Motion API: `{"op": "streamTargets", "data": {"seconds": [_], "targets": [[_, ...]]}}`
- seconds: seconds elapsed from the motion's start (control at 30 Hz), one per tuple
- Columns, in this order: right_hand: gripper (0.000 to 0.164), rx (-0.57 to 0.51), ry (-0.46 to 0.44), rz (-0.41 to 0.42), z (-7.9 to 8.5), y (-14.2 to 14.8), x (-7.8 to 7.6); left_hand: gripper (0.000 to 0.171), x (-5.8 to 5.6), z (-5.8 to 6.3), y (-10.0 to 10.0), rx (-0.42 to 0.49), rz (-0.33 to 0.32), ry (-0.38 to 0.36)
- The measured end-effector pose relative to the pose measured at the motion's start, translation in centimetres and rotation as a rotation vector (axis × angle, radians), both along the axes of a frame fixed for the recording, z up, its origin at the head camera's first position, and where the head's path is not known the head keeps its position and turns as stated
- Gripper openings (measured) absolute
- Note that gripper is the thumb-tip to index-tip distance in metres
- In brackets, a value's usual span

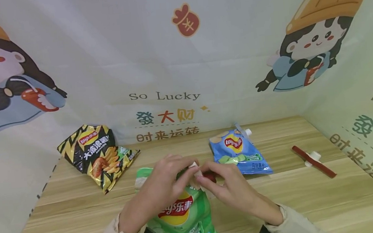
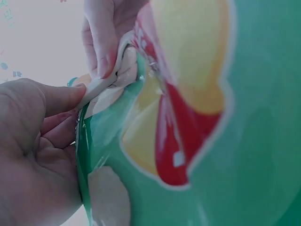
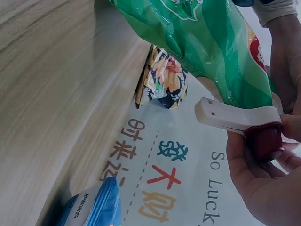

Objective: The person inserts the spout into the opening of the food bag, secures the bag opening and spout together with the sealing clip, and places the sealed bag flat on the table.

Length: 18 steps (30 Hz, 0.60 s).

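Note:
A green Lay's chip bag (image 1: 182,224) stands on the table with its top gathered between both hands. A white bag clip (image 3: 230,115) with a dark red cap (image 3: 264,141) lies along the bag's upper edge. My left hand (image 1: 160,180) pinches the bag's top and one end of the clip between thumb and fingers. The right hand (image 1: 229,183) holds the clip near its dark red cap, with the thumb and fingers bent round it. In the left wrist view, the clip (image 2: 96,87) crosses the folded bag edge, and both thumbs press on it.
A black and yellow chip bag (image 1: 101,157) leans at the back left. At the back right lies a blue Lay's bag (image 1: 239,152) with a grey, white-capped clip (image 1: 242,131) on its top. A red clip with a white spout (image 1: 315,160) rests farther right. Printed cloth walls (image 1: 155,67) surround the table.

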State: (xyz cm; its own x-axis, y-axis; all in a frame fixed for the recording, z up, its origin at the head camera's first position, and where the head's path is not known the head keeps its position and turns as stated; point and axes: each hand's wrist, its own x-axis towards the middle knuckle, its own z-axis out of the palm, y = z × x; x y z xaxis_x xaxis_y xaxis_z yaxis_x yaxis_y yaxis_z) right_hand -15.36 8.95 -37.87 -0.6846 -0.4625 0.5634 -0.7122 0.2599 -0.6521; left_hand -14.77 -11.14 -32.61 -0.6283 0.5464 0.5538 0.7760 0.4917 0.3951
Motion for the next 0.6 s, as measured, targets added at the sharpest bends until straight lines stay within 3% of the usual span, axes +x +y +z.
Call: {"op": "streamTargets", "data": {"seconds": [0.13,0.3,0.6], "targets": [[0.021,0.036,-0.119,0.017,-0.1,0.2,-0.2,0.014,-0.2,0.0,-0.2,-0.025,0.034,-0.005],[0.043,0.094,-0.257,0.119,0.0,0.4,-0.6,0.014,-0.5,0.1,-0.7,-0.039,0.067,0.014],[0.040,0.025,-0.295,0.157,-0.3,0.7,-0.9,0.016,-0.5,0.7,-1.3,-0.037,0.078,-0.007]]}}
